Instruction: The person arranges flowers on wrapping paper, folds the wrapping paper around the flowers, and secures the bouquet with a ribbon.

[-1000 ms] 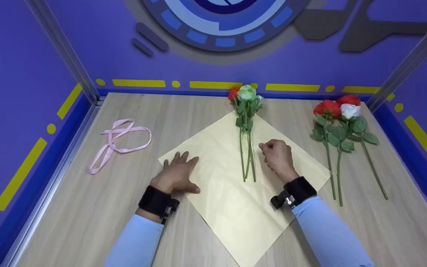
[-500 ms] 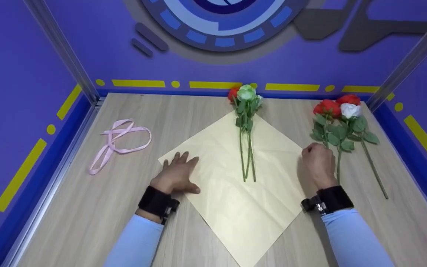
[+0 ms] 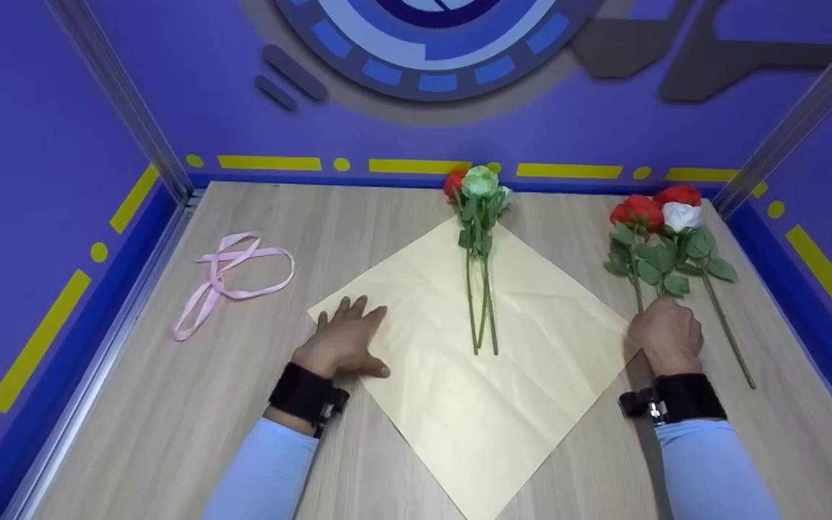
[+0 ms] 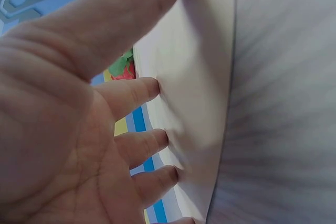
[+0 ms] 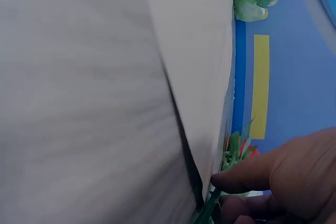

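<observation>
A square of pale gold wrapping paper (image 3: pixel 416 289) lies cornerwise on the table. Across its upper part rests a bunch of artificial roses (image 3: pixel 480 180), green, red and white, stems toward me. My left hand (image 3: pixel 344 338) presses the paper's left corner with fingers spread; the left wrist view shows the fingertips touching it. At the right corner my right hand (image 3: pixel 667 336) pinches a green rose stem (image 5: pixel 208 207) between thumb and fingers. It belongs to the right-hand group of red roses (image 3: pixel 638 211) and a white rose (image 3: pixel 682 216). My hand hides which stem it is.
A looped pink ribbon (image 3: pixel 232 278) lies on the wooden table (image 3: pixel 243 390) to the left. One separate rose stem (image 3: pixel 730 328) slants right of my right hand. Blue-purple panels (image 3: pixel 416 130) enclose the back and sides.
My right hand has moved right, from beside the middle bunch to the stems of the right-hand roses, and now pinches one. The left hand has stayed in place on the paper.
</observation>
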The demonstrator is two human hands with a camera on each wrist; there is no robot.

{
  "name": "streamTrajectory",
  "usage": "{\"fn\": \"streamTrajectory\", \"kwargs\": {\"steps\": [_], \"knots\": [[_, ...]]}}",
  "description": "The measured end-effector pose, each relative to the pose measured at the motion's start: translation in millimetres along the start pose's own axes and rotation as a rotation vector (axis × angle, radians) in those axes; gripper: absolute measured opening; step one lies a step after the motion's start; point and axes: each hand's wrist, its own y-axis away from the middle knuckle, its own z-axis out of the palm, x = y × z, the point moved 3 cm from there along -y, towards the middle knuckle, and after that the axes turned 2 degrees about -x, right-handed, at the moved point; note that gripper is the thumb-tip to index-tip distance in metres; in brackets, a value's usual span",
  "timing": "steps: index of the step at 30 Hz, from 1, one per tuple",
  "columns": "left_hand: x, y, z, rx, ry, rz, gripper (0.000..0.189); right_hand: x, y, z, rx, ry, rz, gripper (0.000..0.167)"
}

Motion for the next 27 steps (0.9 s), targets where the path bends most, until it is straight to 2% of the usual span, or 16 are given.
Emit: {"fn": "streamTrajectory", "kwargs": {"steps": [3, 7, 18, 22, 24, 27], "knots": [[0.0, -0.4, 0.0, 0.002, 0.003, 0.004, 0.107, 0.6, -1.8, -0.3, -0.014, 0.005, 0.008, 0.03], [0.1, -0.6, -0.2, 0.008, 0.008, 0.012, 0.106, 0.6, -3.1, -2.6, 0.005, 0.008, -0.007, 0.03], [0.3, 0.3, -0.2, 0.014, 0.017, 0.019, 0.106, -9.3, -1.5, -8.7, 0.144, -0.054, -0.055, 0.039], [0.0, 1.1, -0.3, 0.01, 0.02, 0.022, 0.107, -21.6, -2.3, -11.0, 0.203, -0.127, -0.053, 0.043], [-0.3, 1.8, -0.3, 0.01, 0.019, 0.025, 0.107, -31.1, -3.0, -9.9, 0.241, -0.206, -0.064, 0.043], [-0.8, 2.4, -0.5, 0.011, 0.016, 0.023, 0.108, -49.6, -3.3, -4.0, 0.232, -0.332, -0.08, 0.041]]}}
